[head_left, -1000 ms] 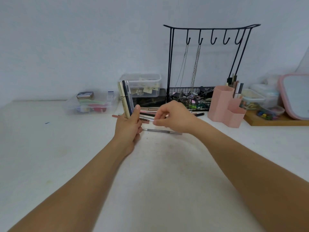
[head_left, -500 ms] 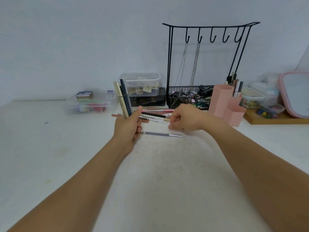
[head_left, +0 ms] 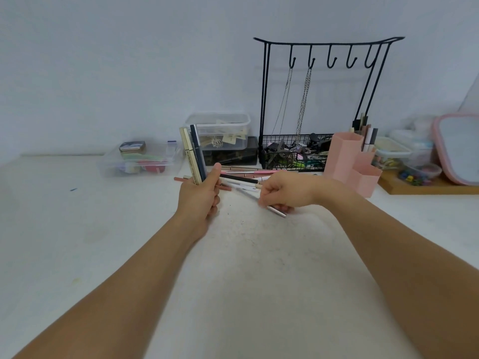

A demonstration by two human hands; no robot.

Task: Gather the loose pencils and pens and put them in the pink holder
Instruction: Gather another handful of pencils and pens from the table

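My left hand (head_left: 199, 195) grips a small upright bundle of pens (head_left: 193, 151), cream and dark ones, at the centre of the white table. My right hand (head_left: 282, 193) pinches a grey silver-tipped pencil (head_left: 276, 211) and holds it slanted just above the tabletop. Behind both hands several loose pens and pencils (head_left: 241, 178) lie in a heap. The pink holder (head_left: 347, 159) stands to the right of the heap, with a few pens upright in its back compartment.
A black wire rack (head_left: 324, 104) with chains and a basket of clutter stands behind the pens. Clear plastic boxes (head_left: 140, 161) sit at the left and back. A wooden tray (head_left: 427, 187) with small containers and a pink-rimmed mirror (head_left: 458, 149) are at the right.
My right hand moved from the heap down to the grey pencil lying on the table and picked it up; it now slants instead of lying flat. The left hand kept its bundle.
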